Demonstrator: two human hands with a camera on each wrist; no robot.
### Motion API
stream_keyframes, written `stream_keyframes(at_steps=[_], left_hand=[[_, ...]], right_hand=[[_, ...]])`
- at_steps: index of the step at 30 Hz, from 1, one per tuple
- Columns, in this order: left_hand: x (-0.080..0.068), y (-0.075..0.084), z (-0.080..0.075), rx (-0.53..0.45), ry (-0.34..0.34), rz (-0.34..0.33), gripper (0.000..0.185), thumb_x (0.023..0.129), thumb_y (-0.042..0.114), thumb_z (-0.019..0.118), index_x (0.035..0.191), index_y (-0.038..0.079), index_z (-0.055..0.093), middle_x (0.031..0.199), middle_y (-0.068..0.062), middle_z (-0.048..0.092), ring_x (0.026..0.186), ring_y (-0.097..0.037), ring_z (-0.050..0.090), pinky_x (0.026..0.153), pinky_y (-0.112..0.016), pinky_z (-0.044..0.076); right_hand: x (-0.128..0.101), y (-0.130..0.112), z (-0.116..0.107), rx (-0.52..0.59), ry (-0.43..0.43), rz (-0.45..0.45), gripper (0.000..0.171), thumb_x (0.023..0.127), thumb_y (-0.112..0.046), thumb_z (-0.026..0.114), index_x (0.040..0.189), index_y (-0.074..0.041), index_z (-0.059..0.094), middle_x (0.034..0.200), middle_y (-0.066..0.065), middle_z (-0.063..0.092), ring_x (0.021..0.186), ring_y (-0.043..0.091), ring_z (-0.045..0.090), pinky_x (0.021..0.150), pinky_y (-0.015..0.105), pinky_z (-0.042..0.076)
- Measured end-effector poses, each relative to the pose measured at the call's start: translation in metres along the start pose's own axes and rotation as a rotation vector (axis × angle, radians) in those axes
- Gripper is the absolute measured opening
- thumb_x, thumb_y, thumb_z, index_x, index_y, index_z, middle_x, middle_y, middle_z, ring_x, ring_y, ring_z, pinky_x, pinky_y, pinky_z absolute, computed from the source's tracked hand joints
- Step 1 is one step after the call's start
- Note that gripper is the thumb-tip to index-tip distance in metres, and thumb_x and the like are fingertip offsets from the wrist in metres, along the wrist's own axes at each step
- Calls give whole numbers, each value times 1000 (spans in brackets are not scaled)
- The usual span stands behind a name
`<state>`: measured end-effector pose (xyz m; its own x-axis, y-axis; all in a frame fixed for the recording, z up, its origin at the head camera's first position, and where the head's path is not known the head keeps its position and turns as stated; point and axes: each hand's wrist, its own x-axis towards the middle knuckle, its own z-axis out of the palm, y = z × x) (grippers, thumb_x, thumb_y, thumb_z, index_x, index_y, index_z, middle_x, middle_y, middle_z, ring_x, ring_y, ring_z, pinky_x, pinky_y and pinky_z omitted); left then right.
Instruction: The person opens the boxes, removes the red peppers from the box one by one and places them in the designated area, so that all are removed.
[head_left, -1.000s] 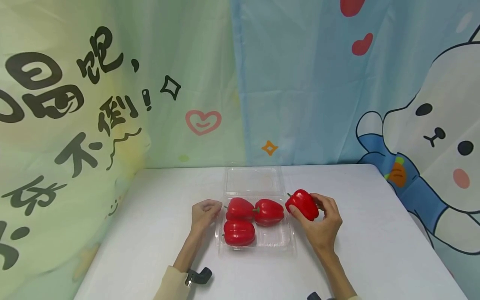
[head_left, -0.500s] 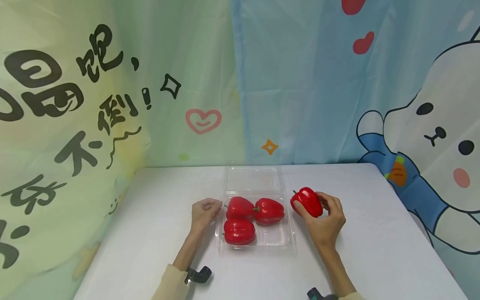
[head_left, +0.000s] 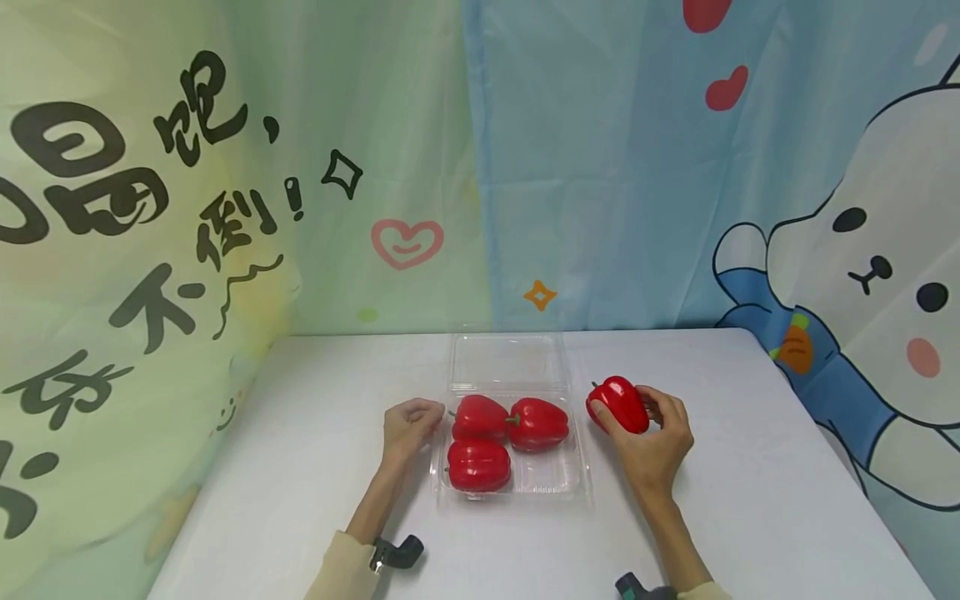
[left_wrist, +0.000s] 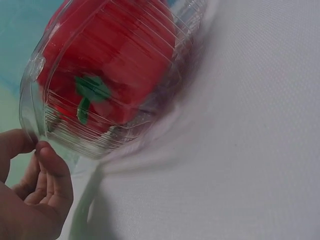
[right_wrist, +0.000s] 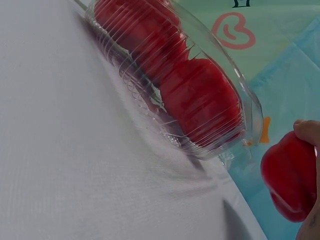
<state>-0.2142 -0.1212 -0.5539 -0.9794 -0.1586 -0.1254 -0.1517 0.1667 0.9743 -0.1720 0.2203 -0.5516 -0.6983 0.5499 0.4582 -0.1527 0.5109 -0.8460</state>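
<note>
My right hand point(head_left: 654, 446) grips a red bell pepper point(head_left: 618, 405) between thumb and fingers, to the right of a clear plastic clamshell box point(head_left: 546, 478). That held pepper point(right_wrist: 290, 175) is raised above the table in the right wrist view, beside the box's end wall. Three more red peppers lie in the box: one at the back left point(head_left: 480, 415), one at the back right point(head_left: 538, 425) and one at the front left point(head_left: 478, 465). At the left side, my left hand point(head_left: 409, 429) pinches the box's rim point(left_wrist: 31, 112) with thumb and forefinger.
Folded back behind the box, its clear lid point(head_left: 510, 362) lies on the white table point(head_left: 337, 375). A printed curtain point(head_left: 600, 167) hangs along the table's back edge. Dark wrist mounts point(head_left: 401, 552) sit on the forearms.
The right hand has moved a little to the right with its pepper, away from the box. My left hand and the peppers in the box have stayed in place.
</note>
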Motion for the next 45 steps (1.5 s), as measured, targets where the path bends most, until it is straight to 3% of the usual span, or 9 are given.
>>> stream_keyframes(at_steps=[8, 19, 23, 26, 30, 45], left_hand=[[0, 0, 0, 0, 2, -6, 19, 98, 20, 76, 100, 1, 78, 84, -12, 80, 77, -13, 70, 71, -21, 57], [1, -2, 0, 5, 6, -3, 18, 98, 19, 76, 101, 1, 78, 84, -10, 80, 77, -12, 70, 71, -21, 57], [0, -2, -1, 0, 5, -6, 18, 98, 19, 76, 101, 1, 78, 86, -13, 80, 78, -13, 71, 72, -21, 57], [-1, -1, -1, -12, -1, -2, 20, 99, 19, 75, 102, -1, 78, 86, -15, 80, 77, -13, 70, 72, -21, 57], [-1, 0, 0, -21, -3, 2, 19, 98, 18, 75, 101, -1, 78, 83, -13, 80, 76, -12, 69, 70, -21, 57], [-2, 0, 0, 12, 4, 3, 21, 99, 20, 76, 102, 0, 78, 88, -15, 81, 78, -13, 70, 72, -22, 57]], right_hand=[[4, 5, 6, -46, 54, 117, 64, 83, -26, 96, 137, -7, 68, 139, 13, 68, 117, 3, 53, 91, 4, 41], [7, 10, 13, -44, 58, 237, 66, 85, -35, 94, 139, -8, 66, 142, 10, 67, 122, 12, 56, 92, 13, 44], [9, 12, 15, -48, 58, 247, 67, 85, -35, 94, 139, -8, 66, 142, 10, 66, 123, 12, 56, 98, 23, 51], [13, 13, 16, -55, 56, 255, 68, 86, -35, 94, 141, -9, 64, 144, 10, 65, 126, 13, 56, 103, 38, 56], [17, 15, 19, -51, 53, 271, 69, 86, -36, 93, 142, -10, 62, 145, 9, 63, 128, 14, 54, 106, 49, 58], [34, 24, 41, -13, 56, 269, 71, 85, -37, 94, 140, -6, 62, 142, 14, 62, 128, 22, 54, 108, 57, 56]])
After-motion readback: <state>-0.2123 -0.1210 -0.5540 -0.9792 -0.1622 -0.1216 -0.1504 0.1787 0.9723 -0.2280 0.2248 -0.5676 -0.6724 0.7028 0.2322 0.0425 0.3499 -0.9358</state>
